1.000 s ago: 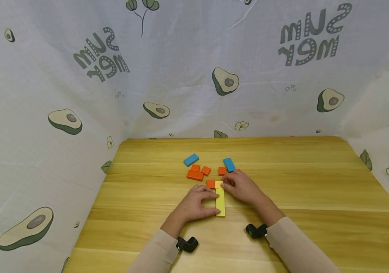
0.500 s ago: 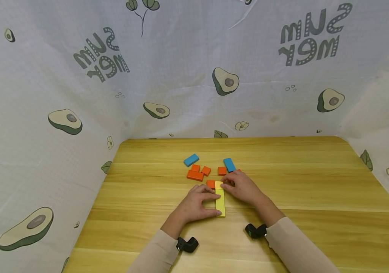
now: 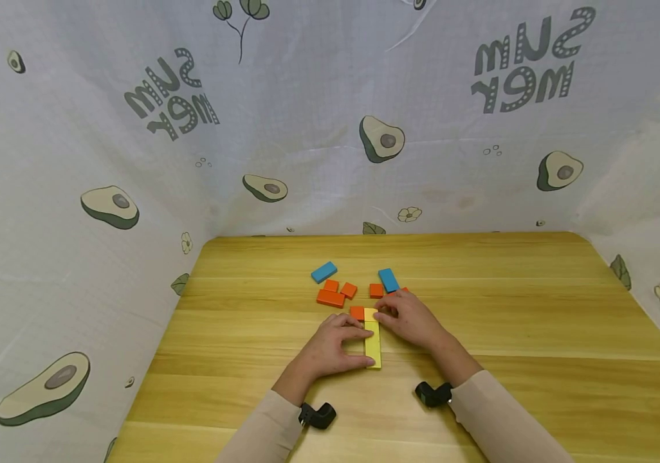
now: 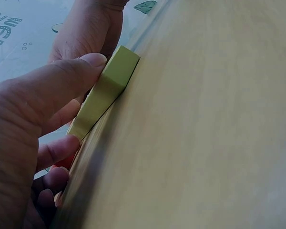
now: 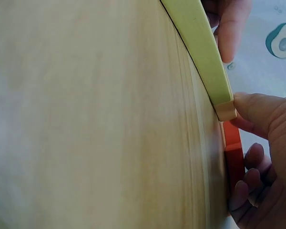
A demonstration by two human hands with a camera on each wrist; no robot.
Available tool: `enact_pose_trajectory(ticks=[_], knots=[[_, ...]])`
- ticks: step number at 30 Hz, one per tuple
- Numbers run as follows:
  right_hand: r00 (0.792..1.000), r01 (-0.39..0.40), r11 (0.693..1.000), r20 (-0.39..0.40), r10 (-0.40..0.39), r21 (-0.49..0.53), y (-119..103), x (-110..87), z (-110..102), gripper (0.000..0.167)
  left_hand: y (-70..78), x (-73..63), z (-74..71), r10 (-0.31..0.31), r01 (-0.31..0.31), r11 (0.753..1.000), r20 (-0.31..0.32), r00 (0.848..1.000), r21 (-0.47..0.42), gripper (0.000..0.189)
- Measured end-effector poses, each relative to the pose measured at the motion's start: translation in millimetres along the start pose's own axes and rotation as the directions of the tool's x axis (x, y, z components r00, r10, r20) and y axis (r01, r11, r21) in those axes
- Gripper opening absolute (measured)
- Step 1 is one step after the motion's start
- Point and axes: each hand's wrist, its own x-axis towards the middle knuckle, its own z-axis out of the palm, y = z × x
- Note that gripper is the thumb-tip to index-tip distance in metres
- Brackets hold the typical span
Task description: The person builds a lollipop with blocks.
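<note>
A long yellow block [image 3: 373,350] lies lengthwise on the table, a small light-orange square block [image 3: 369,314] against its far end. To the left of that square, an orange-red square block [image 3: 356,313] sits flush. My left hand [image 3: 336,346] holds the long block, thumb near its close end and index finger farther up. With thumb and index finger, my right hand [image 3: 413,319] pinches at the light-orange square. The right wrist view shows that thumb on the upper edge of the light-orange block [image 5: 226,111], level with the yellow block [image 5: 198,45].
Beyond the hands lie two blue blocks [image 3: 324,272], an orange rectangular block [image 3: 330,298] and several orange squares, one of them [image 3: 376,291] near the right fingers. More orange pieces are partly hidden behind the right hand. A printed curtain [image 3: 318,128] hangs behind the wooden table [image 3: 509,302].
Both hands and the blocks stay almost in place. The light-orange square and the far end of the yellow block have shifted very slightly left.
</note>
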Motion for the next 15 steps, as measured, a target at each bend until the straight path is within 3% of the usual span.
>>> enact_pose_trajectory(ticks=[15], knots=[[1.0, -0.018, 1.0, -0.004, 0.018, 0.0, -0.9, -0.1, -0.2, 0.018, 1.1, 0.6, -1.0, -0.018, 0.018, 1.0, 0.0, 1.0, -0.019, 0.046]])
